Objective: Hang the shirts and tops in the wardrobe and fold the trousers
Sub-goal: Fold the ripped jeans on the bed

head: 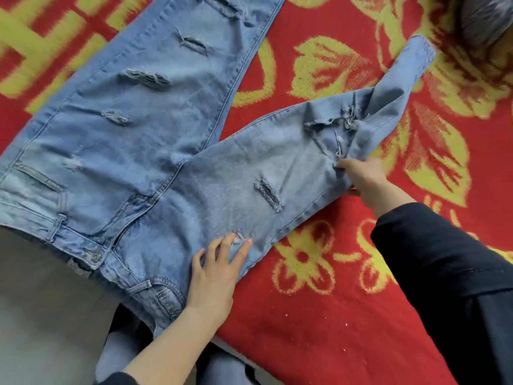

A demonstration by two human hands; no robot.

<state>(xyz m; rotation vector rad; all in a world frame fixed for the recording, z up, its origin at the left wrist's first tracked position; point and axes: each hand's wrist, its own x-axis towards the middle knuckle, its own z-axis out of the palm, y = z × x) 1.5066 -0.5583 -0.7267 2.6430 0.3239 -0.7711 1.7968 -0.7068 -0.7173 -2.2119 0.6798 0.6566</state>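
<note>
Light blue ripped jeans [144, 134] lie spread on a red and yellow patterned blanket [319, 273], waistband at the lower left and one leg running to the top of the view. The other leg bends to the right, its lower part bunched and folded back. My left hand [219, 270] rests flat with spread fingers on the thigh of that leg, near a tear. My right hand [363, 179] pinches the crumpled denim at the knee of the same leg.
The blanket's edge runs along the lower left, with grey floor [41, 301] beyond it. A grey fuzzy object [485, 20] sits at the top right corner. My dark sleeve [444, 273] covers the lower right.
</note>
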